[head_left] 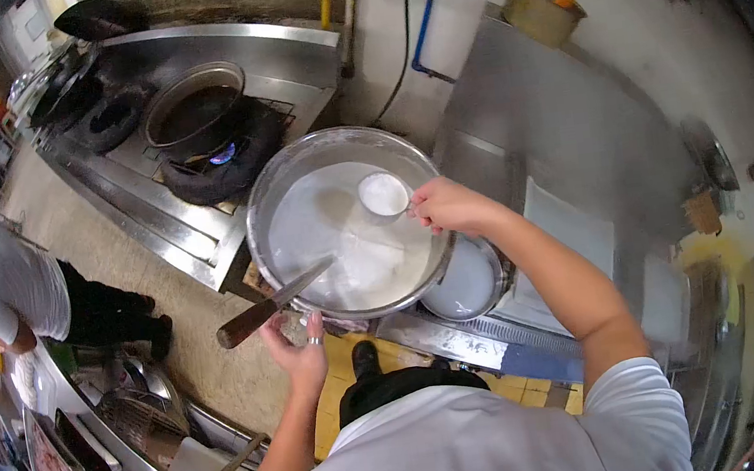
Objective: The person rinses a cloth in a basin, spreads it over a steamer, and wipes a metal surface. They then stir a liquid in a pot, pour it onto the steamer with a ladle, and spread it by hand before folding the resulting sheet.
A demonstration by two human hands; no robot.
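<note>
A large metal pot point(255, 220) holds a cloudy white liquid, with a mound of white powder point(370, 257) in its middle. My right hand point(445, 205) grips the short handle of a round scoop point(384, 194) over the pot's right side; something white fills the scoop. A long utensil with a wooden handle point(247, 324) leans over the near left rim, its metal end down in the powder and liquid. My left hand point(300, 350) is below that rim beside the handle, fingers apart and pointing up; whether it touches the pot is hard to tell.
A wok point(196, 102) with dark liquid sits over a blue flame point(223, 154) at the upper left. A bowl of whitish liquid point(463, 283) stands right of the pot. A person in a white shirt point(9, 266) stands at left. A metal pot point(542, 10) rests far right.
</note>
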